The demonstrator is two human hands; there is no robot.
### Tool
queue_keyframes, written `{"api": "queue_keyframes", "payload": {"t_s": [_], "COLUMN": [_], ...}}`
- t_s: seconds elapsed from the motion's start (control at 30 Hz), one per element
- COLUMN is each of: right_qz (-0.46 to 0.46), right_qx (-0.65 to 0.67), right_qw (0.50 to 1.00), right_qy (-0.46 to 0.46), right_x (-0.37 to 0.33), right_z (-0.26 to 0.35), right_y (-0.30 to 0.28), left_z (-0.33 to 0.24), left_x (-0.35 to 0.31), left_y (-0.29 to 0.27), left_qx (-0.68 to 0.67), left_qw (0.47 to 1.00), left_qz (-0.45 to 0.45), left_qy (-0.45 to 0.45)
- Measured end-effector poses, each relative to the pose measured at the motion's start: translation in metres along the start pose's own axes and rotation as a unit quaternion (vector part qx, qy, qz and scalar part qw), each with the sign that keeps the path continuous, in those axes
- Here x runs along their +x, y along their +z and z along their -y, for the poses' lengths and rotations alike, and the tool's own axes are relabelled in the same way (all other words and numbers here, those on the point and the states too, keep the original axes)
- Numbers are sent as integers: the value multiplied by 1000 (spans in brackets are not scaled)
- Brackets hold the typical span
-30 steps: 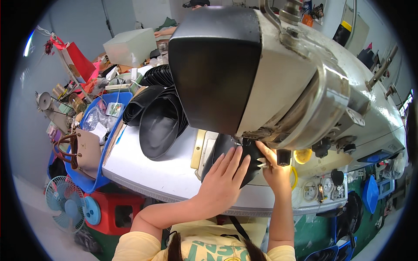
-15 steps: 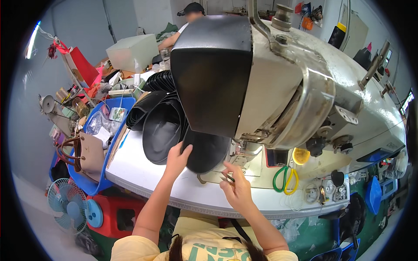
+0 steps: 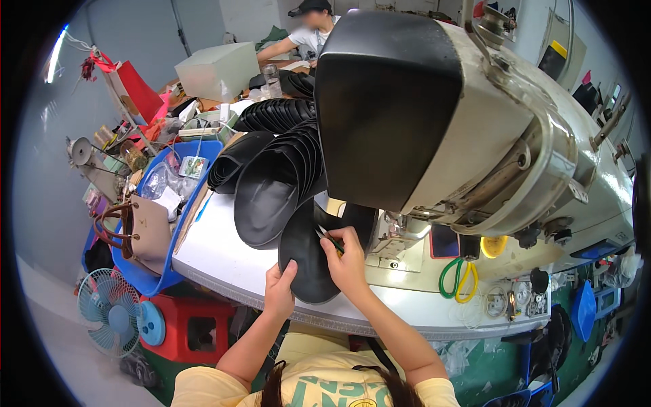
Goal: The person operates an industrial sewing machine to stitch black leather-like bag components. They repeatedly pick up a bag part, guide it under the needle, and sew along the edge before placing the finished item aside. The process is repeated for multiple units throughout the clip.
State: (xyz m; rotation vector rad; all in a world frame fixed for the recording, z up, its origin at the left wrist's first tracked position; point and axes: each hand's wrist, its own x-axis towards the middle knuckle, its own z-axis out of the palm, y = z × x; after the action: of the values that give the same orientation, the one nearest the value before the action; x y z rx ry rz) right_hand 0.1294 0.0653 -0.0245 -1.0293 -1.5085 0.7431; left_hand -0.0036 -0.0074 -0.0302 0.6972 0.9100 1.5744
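A black, smooth, curved piece like a shoe upper [image 3: 303,254] is held over the table's front, below the sewing machine head [image 3: 386,108]. My left hand [image 3: 279,290] is closed on its lower left edge, thumb on top. My right hand [image 3: 347,263] lies over its right side, fingers closed on small thread snips [image 3: 320,232]. Their pointed metal tips reach the inner edge of the piece; most of the handle is hidden in my fingers. Just left and behind, several similar black pieces [image 3: 266,214] stand nested in a row.
Green-and-yellow-handled scissors [image 3: 466,281] and bobbins [image 3: 521,293] lie on the white table [image 3: 217,234] at right. On the left are a blue bin [image 3: 146,271], a handbag [image 3: 150,227] and a fan [image 3: 115,312]. A co-worker [image 3: 315,34] sits beyond.
The black piece has come left and nearer, out from beside the machine. My left hand has moved down its edge. My right hand has brought the snips up onto it.
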Motion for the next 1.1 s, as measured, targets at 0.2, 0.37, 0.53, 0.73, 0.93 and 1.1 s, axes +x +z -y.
{"api": "queue_keyframes", "payload": {"t_s": [0.2,0.37,0.53,0.73,0.93,1.1], "right_qz": [-5,63,51,83,95,40], "right_qx": [-7,76,107,97,-9,23], "right_qw": [1000,995,993,990,995,997], "right_qy": [-15,-10,14,57,20,66], "right_x": [12,-13,-36,-49,-55,-56], "right_z": [3,7,-3,-18,-17,-43], "right_y": [9,-17,-46,-28,-40,-50], "left_z": [1,-35,-70,-35,-80,-93], "left_x": [2,28,52,106,177,184], "left_y": [-1,-30,-110,-140,-132,-152], "left_qx": [23,152,161,313,508,734], "left_qw": [1000,967,959,929,787,528], "left_qz": [-7,-138,-175,-132,-162,-138], "left_qy": [19,148,155,150,311,405]}}
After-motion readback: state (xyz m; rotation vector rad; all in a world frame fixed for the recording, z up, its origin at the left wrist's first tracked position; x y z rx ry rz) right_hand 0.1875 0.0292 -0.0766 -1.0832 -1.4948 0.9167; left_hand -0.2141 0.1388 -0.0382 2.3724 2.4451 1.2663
